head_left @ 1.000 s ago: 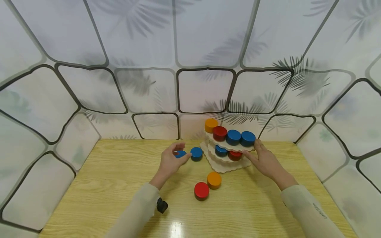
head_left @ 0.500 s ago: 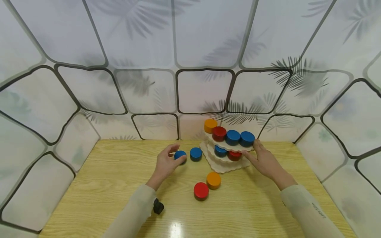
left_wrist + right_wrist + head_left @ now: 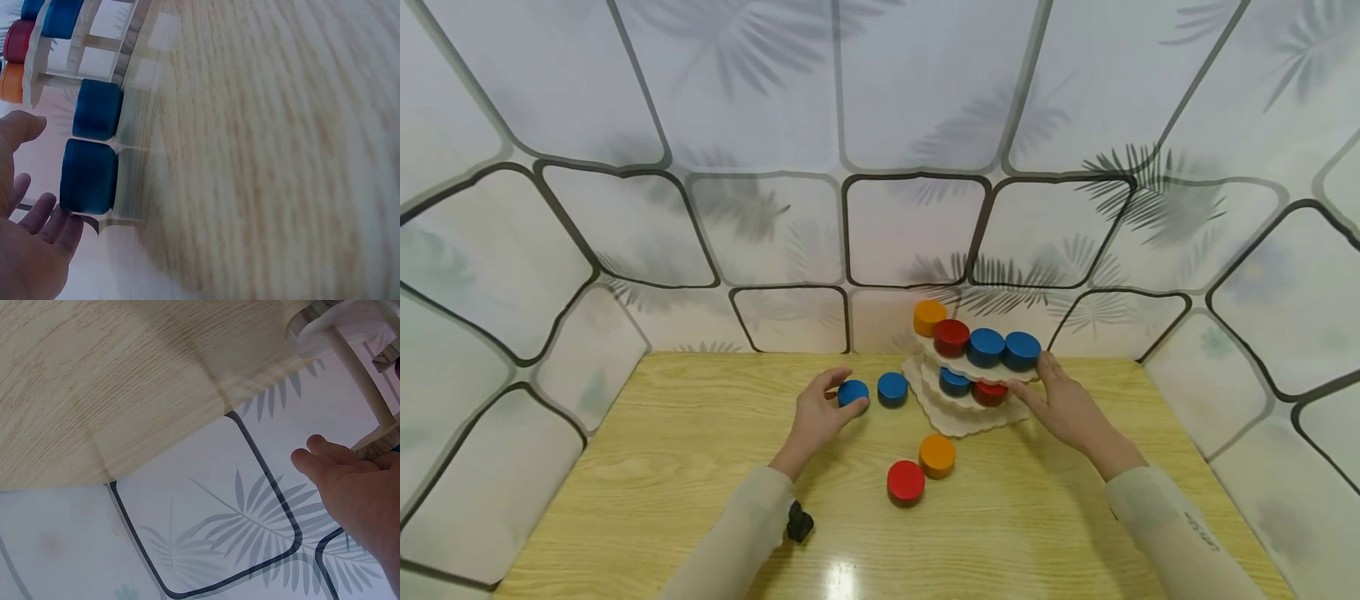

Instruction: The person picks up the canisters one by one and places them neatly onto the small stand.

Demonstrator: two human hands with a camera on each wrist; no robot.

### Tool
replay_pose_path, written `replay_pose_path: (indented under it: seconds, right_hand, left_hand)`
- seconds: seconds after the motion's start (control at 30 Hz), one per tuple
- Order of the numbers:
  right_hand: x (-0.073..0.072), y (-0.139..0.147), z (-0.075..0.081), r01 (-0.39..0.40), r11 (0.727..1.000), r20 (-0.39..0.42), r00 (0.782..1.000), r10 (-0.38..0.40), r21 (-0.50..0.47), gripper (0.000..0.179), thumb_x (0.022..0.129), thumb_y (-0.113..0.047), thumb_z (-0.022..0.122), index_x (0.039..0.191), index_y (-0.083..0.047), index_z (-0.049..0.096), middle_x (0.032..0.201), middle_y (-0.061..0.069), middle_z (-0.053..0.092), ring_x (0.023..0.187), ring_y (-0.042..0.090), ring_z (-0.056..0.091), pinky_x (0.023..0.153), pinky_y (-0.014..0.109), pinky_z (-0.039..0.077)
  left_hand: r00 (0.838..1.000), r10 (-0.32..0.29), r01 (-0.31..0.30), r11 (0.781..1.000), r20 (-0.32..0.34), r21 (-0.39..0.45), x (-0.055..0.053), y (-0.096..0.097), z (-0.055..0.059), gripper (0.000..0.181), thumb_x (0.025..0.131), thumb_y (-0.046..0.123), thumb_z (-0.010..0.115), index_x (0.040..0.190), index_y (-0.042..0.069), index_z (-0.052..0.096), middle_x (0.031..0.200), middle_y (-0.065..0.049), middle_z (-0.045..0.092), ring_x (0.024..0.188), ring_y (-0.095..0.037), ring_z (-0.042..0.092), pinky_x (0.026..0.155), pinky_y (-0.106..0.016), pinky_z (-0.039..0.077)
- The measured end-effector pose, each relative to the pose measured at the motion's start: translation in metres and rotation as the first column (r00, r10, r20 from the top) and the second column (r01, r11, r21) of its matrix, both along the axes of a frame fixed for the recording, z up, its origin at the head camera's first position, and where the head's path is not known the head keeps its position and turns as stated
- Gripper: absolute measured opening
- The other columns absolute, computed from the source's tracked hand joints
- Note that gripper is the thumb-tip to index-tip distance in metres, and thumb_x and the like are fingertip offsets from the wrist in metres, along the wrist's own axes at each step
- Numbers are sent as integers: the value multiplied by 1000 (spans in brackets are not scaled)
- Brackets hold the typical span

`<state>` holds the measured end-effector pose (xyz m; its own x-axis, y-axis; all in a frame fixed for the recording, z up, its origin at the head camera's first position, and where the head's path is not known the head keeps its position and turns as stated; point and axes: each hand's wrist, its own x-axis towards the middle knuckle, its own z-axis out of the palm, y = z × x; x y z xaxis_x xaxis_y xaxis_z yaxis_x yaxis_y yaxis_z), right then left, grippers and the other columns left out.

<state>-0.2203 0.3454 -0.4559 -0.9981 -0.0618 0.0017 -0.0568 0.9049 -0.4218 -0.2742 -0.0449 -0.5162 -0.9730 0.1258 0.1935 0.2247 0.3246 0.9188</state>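
Observation:
In the head view my left hand (image 3: 818,412) curves around the left side of a blue disc (image 3: 853,396) on the table. The left wrist view has the thumb apart from this blue disc (image 3: 89,177), with fingertips close by its side; contact is unclear. A second blue disc (image 3: 892,389) stands just right of it. My right hand (image 3: 1071,412) holds the right end of the top tier of a tiered wooden stand (image 3: 958,423), thumb in front. On that tier sit an orange disc (image 3: 929,317), a red disc (image 3: 951,337) and two blue discs (image 3: 986,347). More discs show below.
A loose orange disc (image 3: 937,455) and a red disc (image 3: 906,482) lie on the wooden table (image 3: 1015,517) in front of the stand. Patterned wall panels (image 3: 917,225) rise behind and at both sides. A small black object (image 3: 800,522) sits at my left sleeve.
My left hand has shifted slightly left, so the blue disc beside it shows more fully. The right hand stays at the stand, and the other discs keep their places.

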Motion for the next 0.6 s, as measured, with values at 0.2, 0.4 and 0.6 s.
replay_pose_path:
  seconds: [0.2,0.4,0.6]
  right_hand:
    - [0,0,0,3,1000,0,1000,-3,-2,98,108,-63,42,164,10,7,170,37,11,149,63,26,121,72,28]
    - [0,-1,0,6,1000,4,1000,-6,-8,99,108,-64,42,164,10,7,170,37,10,149,63,26,121,72,28]
    - [1,-1,1,7,1000,5,1000,-7,-3,98,108,-63,42,164,10,8,170,37,10,150,63,26,122,72,28]
  left_hand:
    - [1000,-11,11,1000,23,-4,-1,0,-3,59,87,8,86,141,0,63,143,-21,64,135,-38,60,111,-51,53]
    - [999,-20,20,1000,34,-2,-2,0,-6,62,87,9,86,143,0,61,143,-22,63,133,-38,60,111,-52,53]
    - [999,-23,23,1000,42,-4,-2,-1,-8,62,88,9,85,144,-1,60,142,-22,64,130,-39,62,109,-52,54]
